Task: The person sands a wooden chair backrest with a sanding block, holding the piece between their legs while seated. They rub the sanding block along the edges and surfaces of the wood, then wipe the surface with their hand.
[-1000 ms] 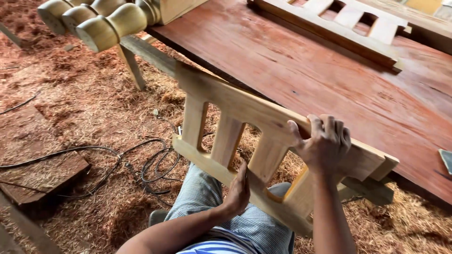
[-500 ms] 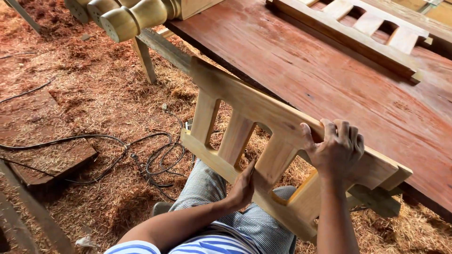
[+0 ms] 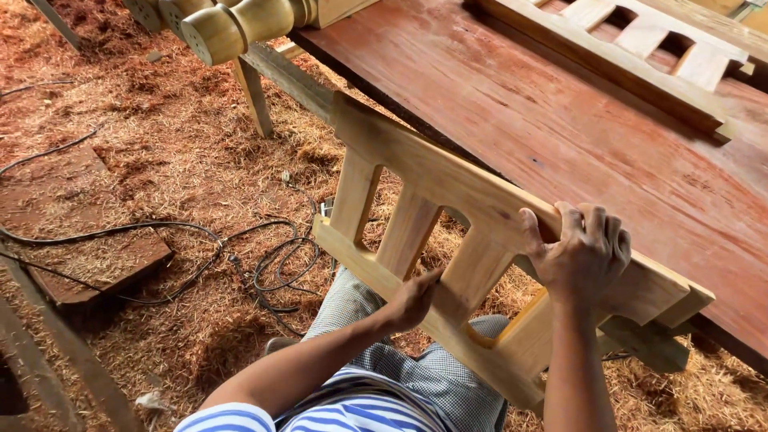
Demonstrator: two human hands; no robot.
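The right hand (image 3: pixel 582 254) was closed over the upper rail of a pale wooden slatted frame (image 3: pixel 448 196), fingers curled over the rail's top edge and thumb pressed against its near face. The left hand (image 3: pixel 414 301) lay against the frame's lower rail, fingers loosely bent and pressed on the wood at the foot of one of the upright slats; how far it wrapped around the rail could not be told. The frame was held on its long edge, tilted, with its upper rail resting along the near edge of the surface (image 3: pixel 560 120), a broad reddish-brown board, and its lower rail hanging below that edge over the person's lap. Its right end reached close to a stub of timber under the surface's near edge.

At the far edge of the surface lay a second slatted frame (image 3: pixel 632 56), flat and well apart from the first. At the far left corner turned wooden legs (image 3: pixel 232 28) stuck out past the surface, their rounded ends pointing left. The floor (image 3: pixel 160 160) under everything was covered in reddish wood shavings, with black cables (image 3: pixel 264 264) looped on it near the person's knees, and a flat dark board (image 3: pixel 88 256) lay to the left.
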